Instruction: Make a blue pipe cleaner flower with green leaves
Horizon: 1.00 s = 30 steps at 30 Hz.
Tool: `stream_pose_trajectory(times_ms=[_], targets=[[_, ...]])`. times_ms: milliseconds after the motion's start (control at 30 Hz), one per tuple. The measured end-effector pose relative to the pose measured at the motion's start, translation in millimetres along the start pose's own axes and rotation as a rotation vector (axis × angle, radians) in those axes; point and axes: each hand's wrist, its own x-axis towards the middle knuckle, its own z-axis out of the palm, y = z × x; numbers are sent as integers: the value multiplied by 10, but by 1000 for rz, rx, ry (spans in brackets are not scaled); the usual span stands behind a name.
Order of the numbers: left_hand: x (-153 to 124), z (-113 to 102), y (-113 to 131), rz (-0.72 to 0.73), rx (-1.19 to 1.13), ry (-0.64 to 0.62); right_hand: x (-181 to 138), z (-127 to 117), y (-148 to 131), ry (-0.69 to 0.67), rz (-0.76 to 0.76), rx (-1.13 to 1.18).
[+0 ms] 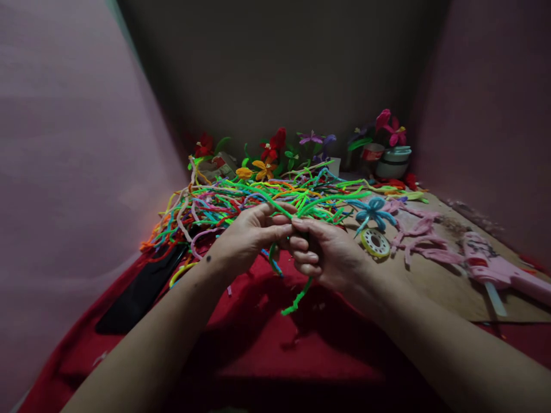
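Note:
My left hand (252, 232) and my right hand (327, 252) meet over a red cloth (258, 344), both with fingers closed in a pinch on a green pipe cleaner (297, 298). Its bent end hangs down below my right hand, and its upper part runs up between my fingertips. Just behind my hands lies a big tangled heap of pipe cleaners (241, 203) in several colours.
A blue pipe-cleaner flower (372, 212), a tape roll (375, 242), pink pipe-cleaner shapes (419, 238) and a pink glue gun (495, 267) lie on a brown board (443, 287) at right. Finished flowers (271, 152) and pots (391, 160) stand at the back. A black flat object (138, 292) lies left.

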Motion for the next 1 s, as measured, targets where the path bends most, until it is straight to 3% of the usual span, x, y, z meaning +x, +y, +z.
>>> stream_pose_trajectory(times_ms=[333, 533, 767, 1000], targets=[[4, 179, 31, 73, 101, 269, 10, 42, -18, 141, -69, 40], [-4, 145, 56, 109, 257, 356, 25, 60, 37, 201, -200, -173], [-5, 145, 38, 123, 363, 350, 47, -23, 50, 252, -259, -341], [-30, 75, -25, 388, 773, 315, -3, 30, 1, 282, -234, -372]])
